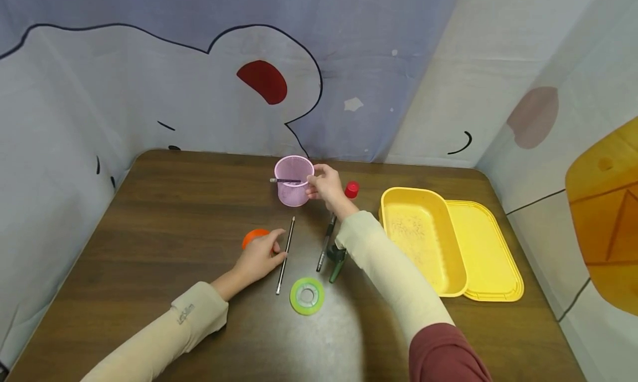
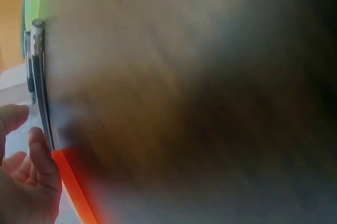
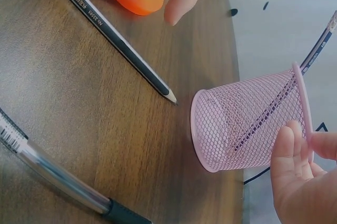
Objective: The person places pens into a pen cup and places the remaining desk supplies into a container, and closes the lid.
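A pink mesh pen cup stands upright near the table's back edge, with one pencil leaning in it. My right hand pinches the cup's rim, thumb at the rim and fingers against the outer mesh. Nearer to me, my left hand hovers with thumb and index finger apart and nothing between them. Close by it lies a black-and-silver pencil, its sharp tip towards the cup. An orange object sits just behind the left hand, partly hidden by it; its kind cannot be told.
A roll of green tape lies in front. Right of the pencil are a black pen and a green pen, partly under the right sleeve. Beyond the forearm are a red cap, a yellow tub and its yellow lid.
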A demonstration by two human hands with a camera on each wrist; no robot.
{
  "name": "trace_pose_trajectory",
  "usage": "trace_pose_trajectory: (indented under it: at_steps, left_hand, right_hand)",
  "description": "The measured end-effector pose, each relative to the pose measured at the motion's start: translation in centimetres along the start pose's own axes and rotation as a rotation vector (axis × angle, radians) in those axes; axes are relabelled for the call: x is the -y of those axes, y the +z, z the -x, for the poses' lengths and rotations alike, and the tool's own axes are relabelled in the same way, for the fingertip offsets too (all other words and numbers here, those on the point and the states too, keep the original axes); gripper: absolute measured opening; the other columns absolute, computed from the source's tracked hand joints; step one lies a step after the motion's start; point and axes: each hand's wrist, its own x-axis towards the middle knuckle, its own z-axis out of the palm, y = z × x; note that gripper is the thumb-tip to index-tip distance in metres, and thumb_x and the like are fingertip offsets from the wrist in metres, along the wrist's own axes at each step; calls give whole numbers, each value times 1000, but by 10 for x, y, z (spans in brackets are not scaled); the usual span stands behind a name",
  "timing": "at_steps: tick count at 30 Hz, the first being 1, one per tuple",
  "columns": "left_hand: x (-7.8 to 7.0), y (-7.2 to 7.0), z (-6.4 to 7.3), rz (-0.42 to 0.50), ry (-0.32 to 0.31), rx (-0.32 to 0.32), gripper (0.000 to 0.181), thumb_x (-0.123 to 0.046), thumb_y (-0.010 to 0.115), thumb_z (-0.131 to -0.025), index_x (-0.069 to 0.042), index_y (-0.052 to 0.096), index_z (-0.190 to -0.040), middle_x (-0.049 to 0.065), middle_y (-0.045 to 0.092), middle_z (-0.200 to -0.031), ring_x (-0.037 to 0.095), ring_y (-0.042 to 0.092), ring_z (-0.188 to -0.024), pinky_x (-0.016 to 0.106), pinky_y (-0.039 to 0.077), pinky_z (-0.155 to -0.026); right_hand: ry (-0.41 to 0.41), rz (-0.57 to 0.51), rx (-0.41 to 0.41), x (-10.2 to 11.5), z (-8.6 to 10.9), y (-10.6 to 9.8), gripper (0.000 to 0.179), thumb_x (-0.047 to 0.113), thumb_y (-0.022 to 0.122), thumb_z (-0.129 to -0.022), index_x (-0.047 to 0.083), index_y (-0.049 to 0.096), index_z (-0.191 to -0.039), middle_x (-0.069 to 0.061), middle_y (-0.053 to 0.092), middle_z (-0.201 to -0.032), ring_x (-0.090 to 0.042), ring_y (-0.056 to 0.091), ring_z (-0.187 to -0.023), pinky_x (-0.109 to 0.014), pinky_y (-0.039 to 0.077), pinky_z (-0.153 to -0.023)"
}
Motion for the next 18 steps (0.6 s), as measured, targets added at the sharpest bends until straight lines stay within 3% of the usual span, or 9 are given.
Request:
trace_pose_trajectory:
  at_steps: [5, 13, 18]
  left_hand:
    - [-5, 2, 2, -16, -37, 3, 49, -20, 72, -69, -4, 53, -111, -6, 51, -64, 6, 43, -55, 22, 39, -55]
    - [-12, 1, 3, -140, -82, 108, 43, -28, 72, -70, -8, 58, -105, -7, 49, -66, 9, 45, -61, 30, 41, -64]
    - [-16, 0, 4, -159, -102, 122, 30, -20, 70, -69, -9, 61, -95, -9, 47, -60, 8, 45, -56, 26, 40, -52]
  right_hand:
    - [-7, -18, -1, 0, 1, 0, 38, 0, 52, -84, 3, 44, -121, -8, 52, -69, -11, 52, -44, -22, 48, -43]
    - [-11, -19, -3, 0, 1, 1, 38, 0, 52, -84, 2, 44, -121, -7, 51, -67, -10, 52, -44, -23, 48, -44]
    - [-12, -24, -4, 0, 0, 1, 38, -1, 51, -84, 1, 43, -121, -8, 51, -69, -10, 52, -43, -22, 47, -42]
